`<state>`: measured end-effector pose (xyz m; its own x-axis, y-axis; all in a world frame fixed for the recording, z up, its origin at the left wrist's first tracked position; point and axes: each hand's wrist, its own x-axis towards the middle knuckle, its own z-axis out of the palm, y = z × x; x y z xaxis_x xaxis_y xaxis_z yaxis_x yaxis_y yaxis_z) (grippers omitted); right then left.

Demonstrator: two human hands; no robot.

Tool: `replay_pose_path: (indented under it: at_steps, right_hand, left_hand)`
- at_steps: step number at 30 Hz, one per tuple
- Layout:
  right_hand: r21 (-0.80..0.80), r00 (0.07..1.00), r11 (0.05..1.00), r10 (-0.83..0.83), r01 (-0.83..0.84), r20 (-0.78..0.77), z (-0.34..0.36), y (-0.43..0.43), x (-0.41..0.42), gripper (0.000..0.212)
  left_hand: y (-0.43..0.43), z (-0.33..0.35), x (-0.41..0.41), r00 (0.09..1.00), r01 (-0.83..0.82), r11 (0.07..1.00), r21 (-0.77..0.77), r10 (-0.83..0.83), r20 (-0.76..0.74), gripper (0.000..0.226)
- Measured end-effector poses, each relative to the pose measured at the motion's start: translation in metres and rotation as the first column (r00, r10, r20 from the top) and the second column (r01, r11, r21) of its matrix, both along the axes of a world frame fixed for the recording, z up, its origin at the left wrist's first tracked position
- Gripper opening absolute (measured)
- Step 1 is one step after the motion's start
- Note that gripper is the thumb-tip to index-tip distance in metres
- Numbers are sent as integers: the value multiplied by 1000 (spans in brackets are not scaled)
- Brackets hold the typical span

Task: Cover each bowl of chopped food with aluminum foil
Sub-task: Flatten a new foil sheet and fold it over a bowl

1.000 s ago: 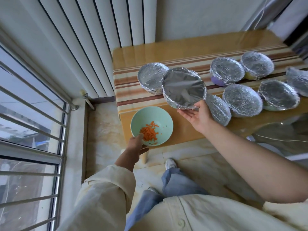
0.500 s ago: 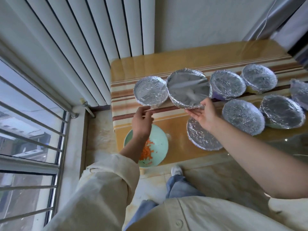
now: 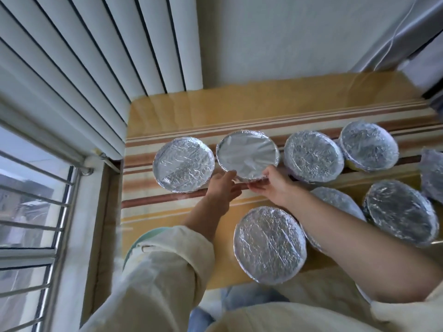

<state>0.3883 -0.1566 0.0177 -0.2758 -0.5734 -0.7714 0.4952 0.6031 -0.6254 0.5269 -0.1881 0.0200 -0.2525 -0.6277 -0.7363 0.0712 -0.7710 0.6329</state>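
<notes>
Pinching the foiled bowl [image 3: 247, 156] at its 6 o'clock rim, your right hand [image 3: 273, 188] holds it; left hand [image 3: 223, 188] touches beside, fingers straight. Green bowl [image 3: 141, 239] (mostly under your sleeve [image 3: 167, 259]) lies at 7 o'clock, nearer your left.

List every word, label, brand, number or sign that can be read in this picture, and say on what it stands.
None: no word, number, brand or sign can be read in this view.
The foil-covered bowl that the right hand holds by its near rim: plain silver, no print.
The other covered bowls: the same, no labels.
The striped table cover: stripes only.
</notes>
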Motion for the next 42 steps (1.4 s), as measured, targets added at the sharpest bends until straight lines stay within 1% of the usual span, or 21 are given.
replay_pose_path:
  at_steps: [3,5,7,9,11,13,14,16,22,24,26,28,30,31,33,34,35,37,39,40,42]
  right_hand:
    - [48,999,998,51,-51,2,-11,-7,-2,30]
    - [79,996,993,86,-86,10,-17,-8,-5,32]
    - [102,988,983,153,-155,29,-18,-5,-9,26]
    - [137,980,971,198,-194,-17,-21,-3,-16,21]
    - [138,971,973,204,-186,-126,-24,-6,-26,27]
    - [131,949,979,183,-153,-256,-27,-10,-36,38]
    - [116,942,983,169,-141,-291,-29,-13,-40,36]
    - [113,943,986,155,-126,-296,-32,-16,-41,24]
    - [178,874,971,223,-161,-431,-38,-15,-33,24]
    - [198,869,964,248,-178,-429,-39,-18,-36,25]
    - [211,855,957,274,-199,-439,-29,-20,-36,26]
    - [252,792,930,360,-266,-492,-10,-18,-30,30]
    - [318,666,871,491,-374,-561,6,-15,-25,39]
    - [347,577,837,545,-423,-609,14,-13,-21,48]
    - [383,348,777,585,-500,-733,29,-6,-9,61]
    - [370,251,761,559,-533,-790,34,-4,-1,62]
    - [329,197,755,512,-567,-836,39,-1,10,58]
    - [195,205,729,421,-656,-884,46,7,37,44]
    - [90,263,658,418,-748,-870,46,17,71,32]
    - [78,264,612,449,-787,-854,41,24,89,29]
    - [125,206,524,529,-842,-823,24,37,123,31]
  left_hand:
    - [-7,-16,-9,993,-42,998,-35,46,108,10]
    - [-11,-26,-15,977,-7,997,-76,23,211,20]
    - [-13,-34,-18,958,18,997,-72,3,287,31]
    - [-15,-39,-19,940,39,996,-75,-12,340,35]
    - [-17,-41,-17,928,68,994,-85,-31,371,36]
    - [-17,-42,-16,921,82,994,-75,-47,386,32]
    - [-17,-41,-16,919,81,995,-64,-50,392,31]
    - [-17,-41,-17,924,62,996,-64,-33,382,35]
    - [-21,-47,-17,948,31,995,-92,0,319,48]
    - [-21,-47,-17,952,29,996,-83,-2,306,46]
    - [-21,-44,-16,950,26,998,-56,-7,314,35]
    - [-19,-39,-12,937,71,997,-26,-58,345,25]
    - [-15,-37,-3,906,164,985,-54,-128,404,22]
    - [-12,-37,4,869,229,970,-84,-164,467,22]
    - [-4,-33,22,766,350,926,-142,-196,612,28]
    - [0,-30,31,728,381,906,-181,-174,663,34]
    - [4,-25,41,711,394,889,-235,-133,690,39]
    - [13,-14,62,705,409,851,-330,-66,706,37]
    - [23,-10,92,645,460,800,-385,-3,764,28]
    - [29,-10,112,605,480,773,-415,52,795,27]
    - [46,-12,155,520,496,741,-452,164,838,29]
